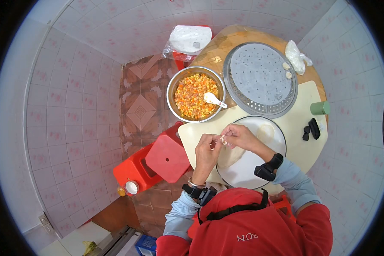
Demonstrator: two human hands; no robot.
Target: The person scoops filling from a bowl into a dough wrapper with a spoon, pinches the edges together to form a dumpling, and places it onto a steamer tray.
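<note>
Left hand [207, 150] and right hand [240, 136] meet above the round white board [247, 170], each grip pinching one small dough piece [222, 138]. Two shaped pieces [286, 66] lie on the steamer tray [256, 72], and the filling bowl [170, 91] looks near full. We judge it early. Fingers hide the dough's fold.

Bright, soft, even light fills the round fisheye frame with only faint shadows, the centre is sharp, the tiled walls [72, 106] bend strongly toward the edges, and a black vignette closes the corners.
</note>
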